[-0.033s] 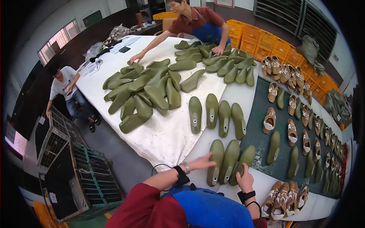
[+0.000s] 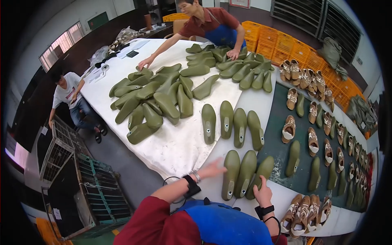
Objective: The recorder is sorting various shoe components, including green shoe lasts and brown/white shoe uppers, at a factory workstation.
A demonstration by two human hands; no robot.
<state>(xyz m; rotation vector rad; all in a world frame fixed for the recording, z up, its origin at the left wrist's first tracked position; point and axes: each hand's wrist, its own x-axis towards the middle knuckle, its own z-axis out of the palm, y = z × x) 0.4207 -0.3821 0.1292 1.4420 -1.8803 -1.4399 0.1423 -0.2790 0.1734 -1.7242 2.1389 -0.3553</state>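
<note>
Left hand (image 2: pixel 213 168): open, blurred, beside the near row's leftmost last (image 2: pixel 231 173); contact unclear
Right hand (image 2: pixel 263 192): gripping near end of that row's rightmost last (image 2: pixel 265 166)
Lasts: smooth, olive, foot-shaped; near row on pale tabletop (image 2: pixel 283 188), jumbled pile (image 2: pixel 165 106) farther left on white cloth (image 2: pixel 179 145)
Shoes (image 2: pixel 313 143): brown-and-white, right, on green board (image 2: pixel 304 163)
Crates (image 2: pixel 284 43): orange lattice, stacked far right; contents unclear

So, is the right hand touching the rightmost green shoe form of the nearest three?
Touching: the head view shows the right hand against the right edge of the green shoe form.
</note>
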